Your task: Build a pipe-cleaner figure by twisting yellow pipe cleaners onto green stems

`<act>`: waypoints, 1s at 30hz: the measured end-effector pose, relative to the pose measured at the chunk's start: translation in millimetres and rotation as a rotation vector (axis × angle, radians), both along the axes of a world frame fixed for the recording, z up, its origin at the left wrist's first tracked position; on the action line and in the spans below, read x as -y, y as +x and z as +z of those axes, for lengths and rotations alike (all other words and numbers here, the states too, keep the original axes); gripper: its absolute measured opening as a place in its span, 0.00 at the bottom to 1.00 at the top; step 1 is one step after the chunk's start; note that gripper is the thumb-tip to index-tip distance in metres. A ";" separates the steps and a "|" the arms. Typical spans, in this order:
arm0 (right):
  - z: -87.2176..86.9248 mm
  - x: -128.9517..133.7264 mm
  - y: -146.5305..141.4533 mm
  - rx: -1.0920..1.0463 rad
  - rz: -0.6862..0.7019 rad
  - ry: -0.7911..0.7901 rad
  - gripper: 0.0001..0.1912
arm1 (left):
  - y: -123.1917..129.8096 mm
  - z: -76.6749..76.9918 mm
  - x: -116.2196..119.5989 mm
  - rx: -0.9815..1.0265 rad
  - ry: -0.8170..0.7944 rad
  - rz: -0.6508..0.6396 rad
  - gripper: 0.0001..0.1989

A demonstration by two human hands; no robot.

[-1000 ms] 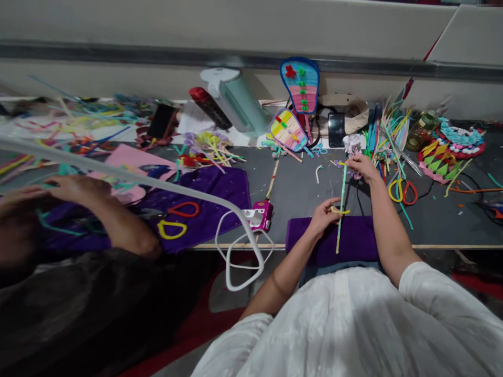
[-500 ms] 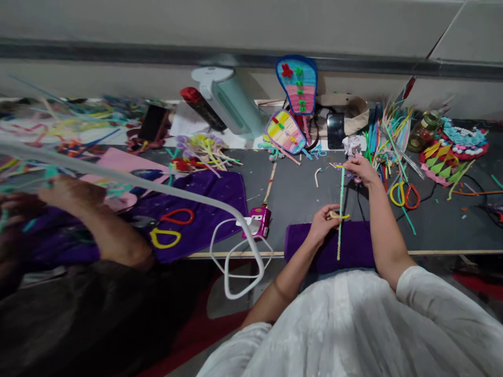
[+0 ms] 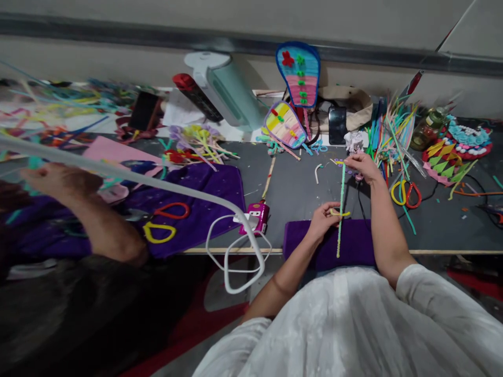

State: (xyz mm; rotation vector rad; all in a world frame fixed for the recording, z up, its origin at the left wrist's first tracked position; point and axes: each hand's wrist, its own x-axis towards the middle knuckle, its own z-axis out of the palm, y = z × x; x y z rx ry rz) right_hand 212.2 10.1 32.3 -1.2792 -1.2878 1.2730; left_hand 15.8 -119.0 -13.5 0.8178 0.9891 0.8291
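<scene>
A long light-green stem (image 3: 342, 191) stands nearly vertical between my hands, over a folded purple cloth (image 3: 296, 241). My right hand (image 3: 362, 166) pinches its top end, where a bit of yellow shows. Lower down, a short yellow piece (image 3: 345, 213) crosses the stem, and my left hand (image 3: 324, 219) has its fingers closed on that piece at the crossing. The stem's lower end hangs free below my left hand. A small curved pale piece (image 3: 317, 174) lies on the grey table (image 3: 296, 180) beyond my left hand.
Red-and-yellow scissors (image 3: 405, 193) lie right of my right arm, near a bundle of coloured stems (image 3: 395, 131). A magenta power block (image 3: 257, 217) with a white cable sits to the left. Another person's hand (image 3: 58, 180) is at the far left. Two decorated paddle shapes stand behind.
The view has shifted slightly. My hands keep nearly the same hold on the stem and the yellow piece. The other person's hand has moved a little left.
</scene>
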 end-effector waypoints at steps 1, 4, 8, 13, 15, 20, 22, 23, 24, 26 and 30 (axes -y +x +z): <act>1.8 0.2 -1.0 0.004 -0.027 -0.008 0.16 | -0.2 0.8 -0.4 0.004 0.000 0.002 0.25; 6.0 -3.1 -3.4 0.021 -0.087 -0.006 0.14 | -1.4 2.9 -3.1 0.027 0.009 0.013 0.25; 7.8 -13.1 -3.7 0.066 -0.116 -0.007 0.13 | -5.2 5.3 -8.2 0.064 -0.032 -0.003 0.25; 6.6 -19.5 -1.7 0.122 -0.127 0.001 0.13 | -12.1 11.5 -11.2 0.142 -0.074 -0.052 0.26; 4.8 -19.2 -1.1 0.130 -0.125 0.002 0.14 | -13.1 13.6 -10.9 0.134 -0.069 -0.056 0.26; -1.1 -15.8 0.3 0.098 -0.149 0.002 0.12 | -10.3 12.2 -9.8 0.056 -0.014 -0.012 0.27; -2.1 -14.5 1.1 0.067 -0.131 -0.002 0.12 | -8.7 9.3 -9.8 0.035 -0.014 0.001 0.26; -1.9 -14.1 1.6 0.051 -0.117 -0.006 0.12 | -8.0 7.7 -9.8 0.028 -0.022 0.006 0.26; -1.2 -13.9 2.0 0.035 -0.102 -0.010 0.12 | -7.3 6.2 -9.9 0.021 -0.032 0.014 0.25; 1.3 -14.4 2.5 0.012 -0.072 -0.012 0.12 | -5.9 3.8 -10.0 0.008 -0.045 0.037 0.24; 8.4 -17.3 2.0 0.020 -0.024 0.008 0.14 | -3.6 2.1 -10.6 -0.014 -0.032 0.096 0.22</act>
